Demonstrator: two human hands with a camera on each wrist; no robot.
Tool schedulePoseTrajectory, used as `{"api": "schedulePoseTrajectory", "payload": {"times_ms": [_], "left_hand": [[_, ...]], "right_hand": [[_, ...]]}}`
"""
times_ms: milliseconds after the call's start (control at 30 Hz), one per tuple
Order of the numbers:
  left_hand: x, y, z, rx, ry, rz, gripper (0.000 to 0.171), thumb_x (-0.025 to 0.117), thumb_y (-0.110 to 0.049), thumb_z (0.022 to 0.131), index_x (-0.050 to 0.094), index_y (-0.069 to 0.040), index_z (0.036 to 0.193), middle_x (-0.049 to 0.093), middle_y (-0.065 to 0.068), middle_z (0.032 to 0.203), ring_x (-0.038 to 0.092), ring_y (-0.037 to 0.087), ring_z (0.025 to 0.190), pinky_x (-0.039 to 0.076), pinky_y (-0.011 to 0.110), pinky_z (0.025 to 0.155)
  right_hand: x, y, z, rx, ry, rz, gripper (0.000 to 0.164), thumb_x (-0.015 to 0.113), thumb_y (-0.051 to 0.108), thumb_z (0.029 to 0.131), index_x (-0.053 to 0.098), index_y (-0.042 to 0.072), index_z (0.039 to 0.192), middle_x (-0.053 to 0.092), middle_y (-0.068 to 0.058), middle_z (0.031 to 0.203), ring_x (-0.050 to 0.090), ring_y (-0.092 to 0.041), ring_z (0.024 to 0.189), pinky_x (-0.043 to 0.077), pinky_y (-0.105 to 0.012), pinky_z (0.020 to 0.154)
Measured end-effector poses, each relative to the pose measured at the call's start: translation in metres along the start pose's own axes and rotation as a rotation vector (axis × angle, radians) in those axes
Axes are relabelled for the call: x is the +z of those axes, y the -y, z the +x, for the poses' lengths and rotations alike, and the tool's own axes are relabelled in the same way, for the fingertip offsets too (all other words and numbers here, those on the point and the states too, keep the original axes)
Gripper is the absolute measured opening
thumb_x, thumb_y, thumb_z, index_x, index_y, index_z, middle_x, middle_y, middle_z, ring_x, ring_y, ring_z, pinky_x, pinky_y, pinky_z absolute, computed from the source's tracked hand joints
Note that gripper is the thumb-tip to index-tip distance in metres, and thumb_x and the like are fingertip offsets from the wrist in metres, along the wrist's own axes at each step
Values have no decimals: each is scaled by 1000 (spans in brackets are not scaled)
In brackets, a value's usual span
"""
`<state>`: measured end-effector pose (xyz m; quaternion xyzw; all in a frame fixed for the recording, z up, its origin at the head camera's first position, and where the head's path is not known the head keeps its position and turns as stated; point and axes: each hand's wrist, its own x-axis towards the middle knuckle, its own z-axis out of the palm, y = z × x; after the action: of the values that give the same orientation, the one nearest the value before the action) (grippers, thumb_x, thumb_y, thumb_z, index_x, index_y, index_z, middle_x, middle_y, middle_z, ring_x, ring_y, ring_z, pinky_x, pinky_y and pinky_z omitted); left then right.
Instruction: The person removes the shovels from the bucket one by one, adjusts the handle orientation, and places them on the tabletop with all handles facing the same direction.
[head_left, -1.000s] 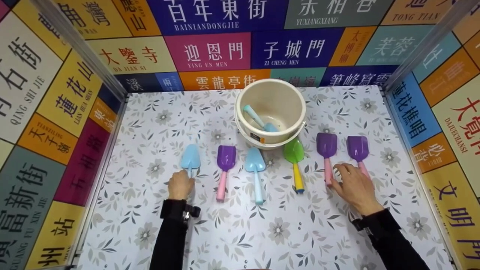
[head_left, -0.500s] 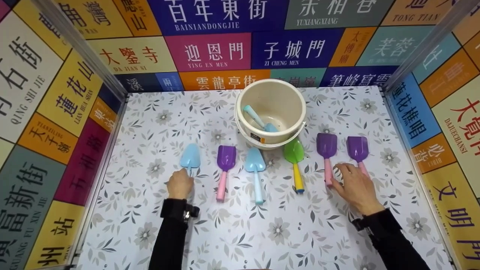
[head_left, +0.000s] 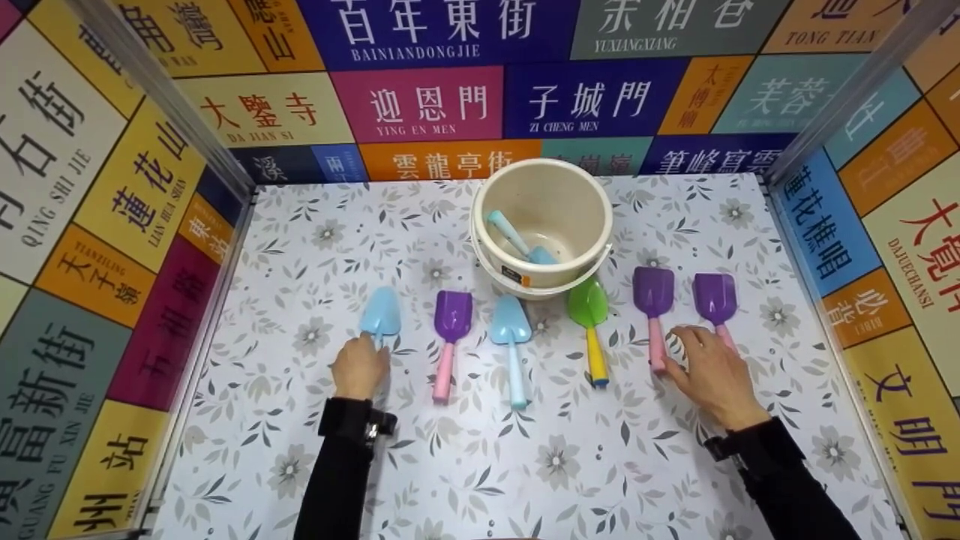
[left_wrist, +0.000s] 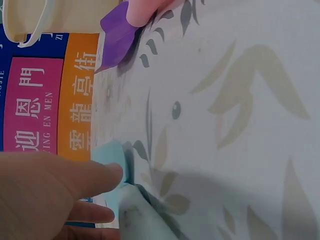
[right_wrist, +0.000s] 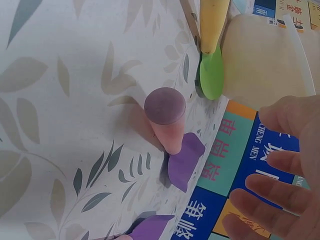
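Note:
My left hand (head_left: 361,368) pinches a light blue toy shovel (head_left: 382,311) near its neck, at the left end of a row. In the left wrist view, thumb and fingers lie on either side of that neck, above the pale handle (left_wrist: 142,217). My right hand (head_left: 712,375) hovers with spread fingers over the pink handles of two purple toy shovels; its thumb is beside the handle of the left one (head_left: 653,291). The rightmost shovel (head_left: 715,296) has its handle partly hidden by the hand. In the right wrist view the fingers (right_wrist: 270,192) hold nothing.
Between the hands lie a purple shovel (head_left: 453,315) with pink handle, another light blue shovel (head_left: 510,322) and a green shovel (head_left: 588,304) with yellow handle. Behind them stands a cream bucket (head_left: 491,259), with a blue shovel (head_left: 510,232) inside. Printed panels (head_left: 427,105) enclose the floral-covered table.
My left hand has shifted slightly forward along the light blue shovel, whose blade has moved a little with it. The right hand stays almost in place over the purple shovels.

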<state>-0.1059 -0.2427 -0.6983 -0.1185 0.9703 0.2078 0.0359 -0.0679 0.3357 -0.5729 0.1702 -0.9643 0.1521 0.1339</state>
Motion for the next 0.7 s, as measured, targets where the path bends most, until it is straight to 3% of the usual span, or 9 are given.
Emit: {"api": "schedulePoseTrajectory", "payload": {"times_ms": [100,233,300,400,467,533,700], "left_hand": [[4,4,5,39,-62,3,45,73,-36,106,71,6,125,78,30,107,79,51,93,67,64,73],[1,-1,5,101,-139,-26,52,74,-38,107,69,4,138,79,29,114,80,51,95,67,65,72],[-15,-15,-5,130,-159,-43,53,73,-36,107,69,4,142,79,30,121,79,52,99,66,69,75],[-53,-48,-31,185,-188,-85,51,76,-29,105,69,6,142,78,32,124,78,54,104,65,72,80],[-79,-71,-50,229,-218,-97,49,78,-23,103,70,8,140,78,33,120,77,55,103,65,71,80],[-94,-85,-63,274,-252,-106,47,79,-18,102,69,9,139,78,34,117,77,55,100,67,65,78],[-101,-99,-79,367,-324,-83,49,84,-15,97,70,9,137,79,30,114,77,48,100,68,57,77]], "right_hand": [[-3,1,0,24,10,3,43,87,10,91,69,-6,126,74,-33,121,72,-51,108,65,-64,83],[-8,3,2,57,27,17,43,84,10,93,68,-6,130,73,-33,123,71,-53,109,64,-66,81],[-11,4,4,65,26,24,43,84,10,93,68,-6,130,73,-33,123,71,-53,109,64,-67,80],[-15,5,8,58,11,32,45,83,10,92,68,-7,131,73,-33,123,72,-54,107,64,-67,77],[-18,6,11,48,-3,40,46,84,9,91,68,-7,130,73,-33,122,72,-53,106,64,-66,76],[-22,7,17,32,-25,48,46,84,9,90,68,-8,130,73,-33,121,73,-53,105,64,-66,75],[-36,10,37,-28,-104,60,48,84,10,89,68,-10,130,73,-34,120,73,-53,104,63,-66,72]]}}
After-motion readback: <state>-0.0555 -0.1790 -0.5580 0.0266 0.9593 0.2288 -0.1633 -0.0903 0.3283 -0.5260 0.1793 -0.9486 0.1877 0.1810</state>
